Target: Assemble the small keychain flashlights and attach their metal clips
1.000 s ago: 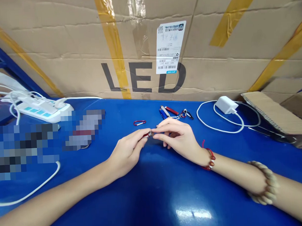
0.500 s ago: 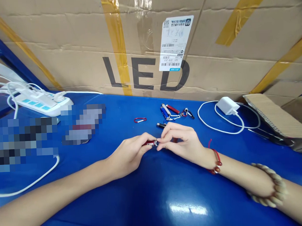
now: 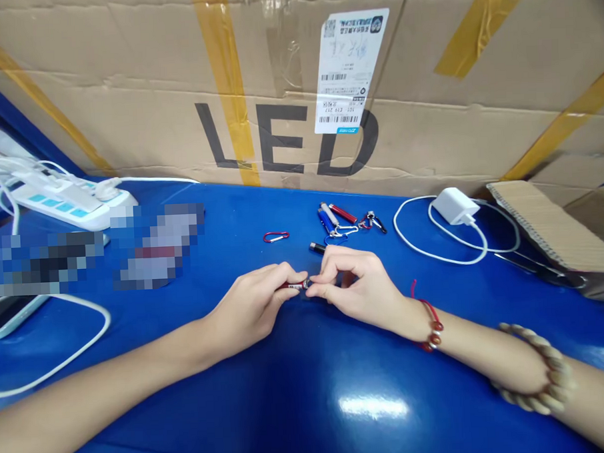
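Where the glossy blue surface fills the middle of the frame, my left hand grasps a small red tube between thumb and fingers, leaving its silver end out to the right; my right hand pinches at that end with thumb and forefinger, though whether a separate tiny part sits between those tips I cannot tell; to work well here, I judge, I should keep the left grip firm and let only my right fingertips move, in line with the tube, since something this slim could slip under too hard a squeeze.

Just behind my right hand lies a black piece, near enough for my knuckles to knock; past it, near centre, lies a red carabiner; farther up, a blue tube, a silver tube and a second red tube bunch together; at the right, a white cable loops about its charger, well clear of me; a power strip sits upper left; a large cardboard box blocks the back.
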`<state>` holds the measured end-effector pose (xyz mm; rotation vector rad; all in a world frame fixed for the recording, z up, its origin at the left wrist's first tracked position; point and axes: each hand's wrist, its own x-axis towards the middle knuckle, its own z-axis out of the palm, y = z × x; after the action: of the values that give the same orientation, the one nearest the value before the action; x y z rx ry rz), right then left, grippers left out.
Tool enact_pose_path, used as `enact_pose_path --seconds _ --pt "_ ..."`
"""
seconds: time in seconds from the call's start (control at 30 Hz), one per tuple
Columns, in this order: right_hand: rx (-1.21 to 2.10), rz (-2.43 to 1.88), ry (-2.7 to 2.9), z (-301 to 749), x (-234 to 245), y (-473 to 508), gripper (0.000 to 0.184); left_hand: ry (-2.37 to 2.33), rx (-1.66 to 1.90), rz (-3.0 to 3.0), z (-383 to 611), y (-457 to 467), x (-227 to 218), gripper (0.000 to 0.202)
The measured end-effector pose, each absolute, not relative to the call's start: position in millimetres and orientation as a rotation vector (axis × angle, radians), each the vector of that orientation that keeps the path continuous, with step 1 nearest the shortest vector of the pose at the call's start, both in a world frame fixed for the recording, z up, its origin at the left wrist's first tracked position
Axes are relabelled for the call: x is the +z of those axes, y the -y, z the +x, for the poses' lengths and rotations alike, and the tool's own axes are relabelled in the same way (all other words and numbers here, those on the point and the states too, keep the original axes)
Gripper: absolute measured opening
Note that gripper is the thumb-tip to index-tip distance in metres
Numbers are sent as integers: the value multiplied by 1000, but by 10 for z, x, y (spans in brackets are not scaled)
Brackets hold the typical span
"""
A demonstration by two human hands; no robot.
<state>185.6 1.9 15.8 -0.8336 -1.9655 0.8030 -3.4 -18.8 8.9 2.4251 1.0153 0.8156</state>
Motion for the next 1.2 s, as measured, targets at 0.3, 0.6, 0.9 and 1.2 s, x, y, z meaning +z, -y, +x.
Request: enact_pose_path --seconds 0.3,0.6,0.9,1.2 --pt "1050 -961 1834 1823 148 -35 34 -1145 878 2309 -4 157 81 10" --pt "1340 -1044 1723 1828 153 -56 31 -1027 824 2288 -30 143 127 32" --pt "1576 -1061 1690 1785 188 -44 37 -959 838 2392 -29 217 180 27" --pt "1416 -1066 1733 1766 144 -33 35 -1138 897 2337 8 144 128 22"
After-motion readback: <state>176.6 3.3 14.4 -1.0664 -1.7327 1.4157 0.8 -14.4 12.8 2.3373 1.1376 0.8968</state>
